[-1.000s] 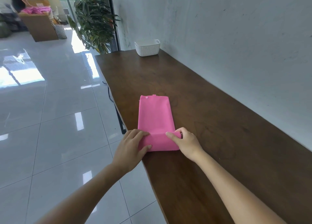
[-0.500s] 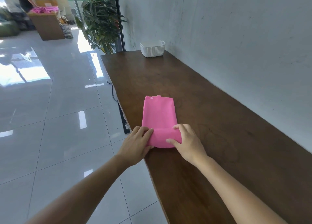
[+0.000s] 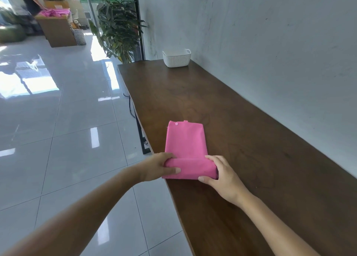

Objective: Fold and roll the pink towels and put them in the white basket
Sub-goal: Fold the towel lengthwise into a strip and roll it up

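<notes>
**Pink towel: one end rolled**

Pink towel [image 3: 185,140] lies folded on desk [image 3: 251,159], well apart from white basket [image 3: 176,59]. The towel end farthest from the basket is curled into a roll. Left hand [image 3: 156,168] grip: fingers and thumb curled round the roll's left end. Right hand [image 3: 222,176] grip: likewise on the right end.

Left hand [image 3: 156,167] and right hand [image 3: 222,175], fingers [image 3: 213,158] curled around opposite ends of the towel roll [image 3: 190,169].
</notes>
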Demonstrator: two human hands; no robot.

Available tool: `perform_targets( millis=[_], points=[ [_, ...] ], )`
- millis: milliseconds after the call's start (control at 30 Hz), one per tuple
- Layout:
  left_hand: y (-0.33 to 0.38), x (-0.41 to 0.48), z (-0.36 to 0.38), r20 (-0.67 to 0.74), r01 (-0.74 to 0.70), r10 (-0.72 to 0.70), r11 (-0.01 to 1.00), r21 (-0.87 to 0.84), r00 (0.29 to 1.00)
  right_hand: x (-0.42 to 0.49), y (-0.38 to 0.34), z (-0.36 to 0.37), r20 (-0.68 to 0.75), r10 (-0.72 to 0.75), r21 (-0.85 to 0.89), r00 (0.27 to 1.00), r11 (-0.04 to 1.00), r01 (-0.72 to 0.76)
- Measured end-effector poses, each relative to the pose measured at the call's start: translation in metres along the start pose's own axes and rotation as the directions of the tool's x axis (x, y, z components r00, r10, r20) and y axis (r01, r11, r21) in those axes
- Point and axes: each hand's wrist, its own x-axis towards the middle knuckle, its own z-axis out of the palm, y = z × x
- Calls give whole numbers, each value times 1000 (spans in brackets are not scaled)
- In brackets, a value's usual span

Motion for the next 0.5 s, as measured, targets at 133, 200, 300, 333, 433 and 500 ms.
perform_targets(
  millis=[133, 200, 300, 333, 433, 500],
  points=[
    [-1, 1, 3, -9, 26, -29, 979, -203, 1000, 1, 3, 0, 16, 24, 7, 1000, 1000, -24],
    [0, 1, 6, -56, 26, -46, 950, -312, 997, 4, 5, -1, 35, 44, 44, 998, 998, -45],
    [6, -1, 17, -239, 16, -92, 953, -304, 967, 13, 3, -6, 82, 94, 146, 992, 984, -106],
    [7, -1, 22, -323, 20, -99, 971, -240, 941, 17, 2, -7, 93, 107, 167, 990, 978, -121],
    [2, -1, 31, -498, -19, -19, 997, -70, 867, 28, 0, -12, 128, 141, 186, 982, 969, -163],
    [-2, -2, 33, -550, -73, 84, 996, 42, 831, 34, 0, -15, 176, 190, 185, 966, 957, -222]
  ],
)
